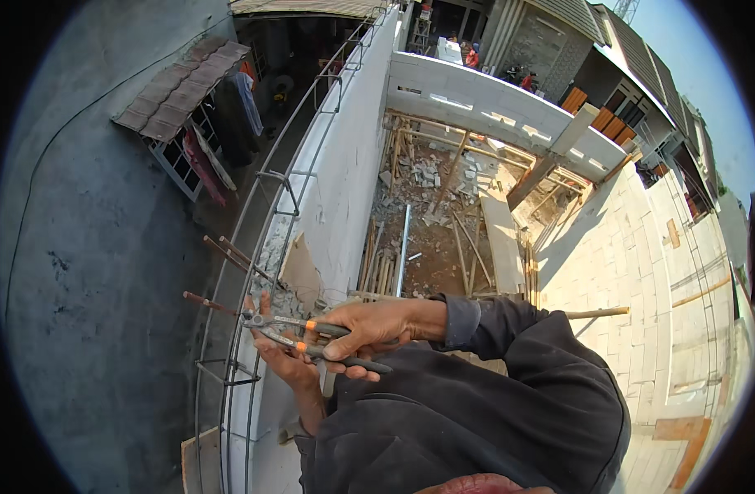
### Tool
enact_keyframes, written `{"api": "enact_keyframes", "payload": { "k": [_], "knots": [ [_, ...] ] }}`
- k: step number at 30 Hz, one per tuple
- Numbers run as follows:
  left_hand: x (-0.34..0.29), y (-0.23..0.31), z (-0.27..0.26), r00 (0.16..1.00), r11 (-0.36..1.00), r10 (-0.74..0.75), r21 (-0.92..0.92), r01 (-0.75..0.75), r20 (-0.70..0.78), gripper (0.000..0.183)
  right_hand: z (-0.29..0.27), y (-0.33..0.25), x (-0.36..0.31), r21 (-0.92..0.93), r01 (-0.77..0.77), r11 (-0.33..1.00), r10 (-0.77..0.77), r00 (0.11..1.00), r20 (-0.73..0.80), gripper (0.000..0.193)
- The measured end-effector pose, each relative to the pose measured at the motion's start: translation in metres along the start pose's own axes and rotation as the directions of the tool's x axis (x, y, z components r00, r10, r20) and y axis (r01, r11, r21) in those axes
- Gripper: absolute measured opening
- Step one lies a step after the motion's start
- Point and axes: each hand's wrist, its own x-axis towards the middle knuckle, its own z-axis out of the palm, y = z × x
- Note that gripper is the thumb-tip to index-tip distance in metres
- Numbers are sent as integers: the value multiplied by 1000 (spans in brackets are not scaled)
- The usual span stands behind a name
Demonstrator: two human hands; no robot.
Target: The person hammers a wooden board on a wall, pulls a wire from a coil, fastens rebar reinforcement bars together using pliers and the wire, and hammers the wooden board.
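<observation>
My right hand point(365, 329) is closed round the handles of tying pincers point(324, 331), which have black grips with orange bands. The jaws meet a joint in the steel rebar cage point(223, 362) that runs along the top of the wall. Just under the jaws is my left hand point(291, 366), palm up, its fingers stretched out beside the bars and partly hidden by the tool. Whether it touches a tie wire is too small to see. Rusty bar ends point(209, 303) stick out to the left of the joint.
The white block wall point(344, 156) runs away from me, with a thin board point(302, 272) leaning on its top. Down on the right lie rubble point(431, 177) and bamboo poles point(382, 259). A tiled awning point(184, 86) with hanging clothes stands left. Another block wall point(616, 263) rises right.
</observation>
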Motion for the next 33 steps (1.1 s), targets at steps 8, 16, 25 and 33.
{"api": "enact_keyframes", "payload": {
  "k": [8, 16, 25, 33],
  "knots": [
    [13, -21, -30, 998, 998, 45, -44, -47, -41, 49, 5, -25, -9, -616, -109, 780, 31, 990, -136, 69],
    [0, 41, 11, 946, 937, -319, -130, 323, 55, 43, 27, -5, -18, -918, -247, -310, -518, 854, -55, 68],
    [12, 29, -26, 939, 890, -337, 348, 295, 65, 67, -28, 8, -9, -970, -208, -127, -488, 864, -122, 35],
    [33, 16, -32, 914, 993, -113, 28, 111, 389, 88, -64, 59, 23, 193, -177, 965, 109, 942, 318, 48]
  ]
}}
